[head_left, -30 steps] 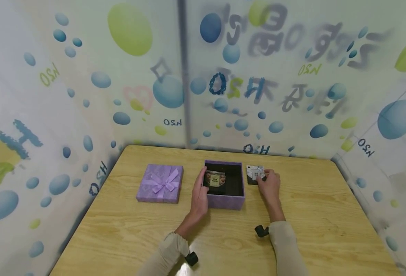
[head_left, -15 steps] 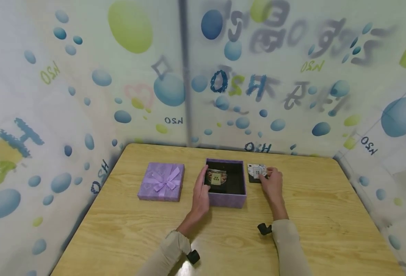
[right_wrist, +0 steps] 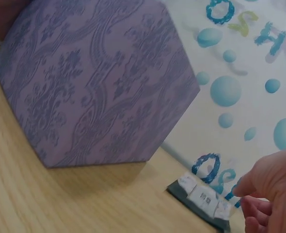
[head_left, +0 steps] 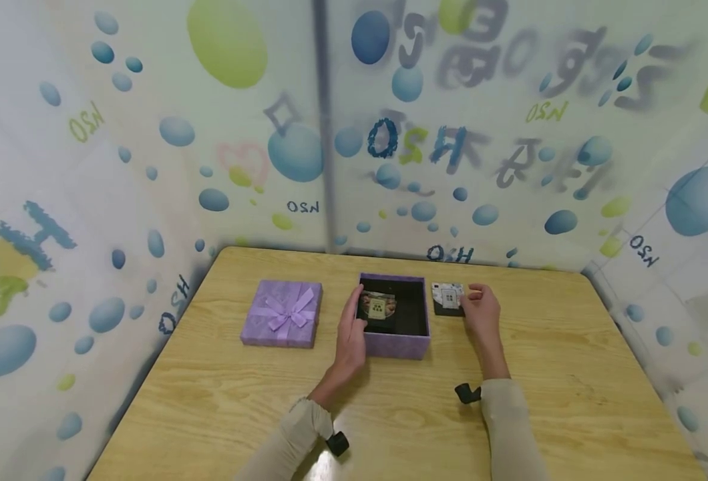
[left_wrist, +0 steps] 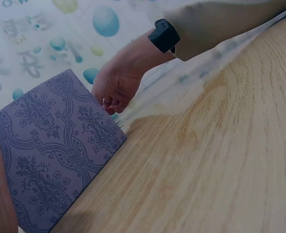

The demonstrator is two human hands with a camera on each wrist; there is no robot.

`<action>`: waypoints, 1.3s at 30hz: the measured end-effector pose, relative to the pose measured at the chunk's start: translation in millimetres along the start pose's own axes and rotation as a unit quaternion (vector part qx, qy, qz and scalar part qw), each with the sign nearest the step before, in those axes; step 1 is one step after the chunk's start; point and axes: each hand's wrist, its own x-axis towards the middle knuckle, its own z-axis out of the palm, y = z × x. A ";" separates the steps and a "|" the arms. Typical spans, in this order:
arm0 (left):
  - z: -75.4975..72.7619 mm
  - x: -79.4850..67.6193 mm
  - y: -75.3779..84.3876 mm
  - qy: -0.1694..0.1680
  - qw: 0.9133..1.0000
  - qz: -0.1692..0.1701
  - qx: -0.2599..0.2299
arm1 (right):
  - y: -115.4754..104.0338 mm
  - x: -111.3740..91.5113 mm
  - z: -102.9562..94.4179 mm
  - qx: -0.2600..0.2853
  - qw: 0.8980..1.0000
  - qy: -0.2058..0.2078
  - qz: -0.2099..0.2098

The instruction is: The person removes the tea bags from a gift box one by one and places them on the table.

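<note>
In the head view, my left hand [head_left: 349, 334] holds the left wall of a lidless purple gift box [head_left: 397, 347], fingers along the outside and thumb at the rim. Inside the black interior, at the left, lies a flat square packet [head_left: 377, 308] with a brown print and a pale label. Right of the box, a flat square packet [head_left: 448, 298], white patterned above and black below, lies on the table. My right hand [head_left: 482, 312] is beside it, fingertips right at its right edge and loosely bent. The right wrist view shows this hand [right_wrist: 269, 194] pinching nothing.
The purple box lid [head_left: 283, 314] with a ribbon bow lies to the left on the wooden table [head_left: 402, 414]. A printed curtain-like wall [head_left: 390, 214] rises behind the table. Black wrist cameras [head_left: 337, 443] sit on both wrists.
My right hand has let go of the white-and-black packet and shifted slightly right, uncovering more of it. The left hand and box stay together; the head view has tilted slightly.
</note>
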 end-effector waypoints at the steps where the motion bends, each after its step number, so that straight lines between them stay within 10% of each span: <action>1: -0.5 -0.1 0.3 -0.001 1.000 -0.001 -0.001 | -1.6 -0.1 -0.4 0.000 1.000 0.002 -0.007; 39: -4.9 1.6 1.9 -0.009 1.000 -0.010 0.012 | -87.1 -42.7 18.9 0.051 0.981 -0.099 -0.157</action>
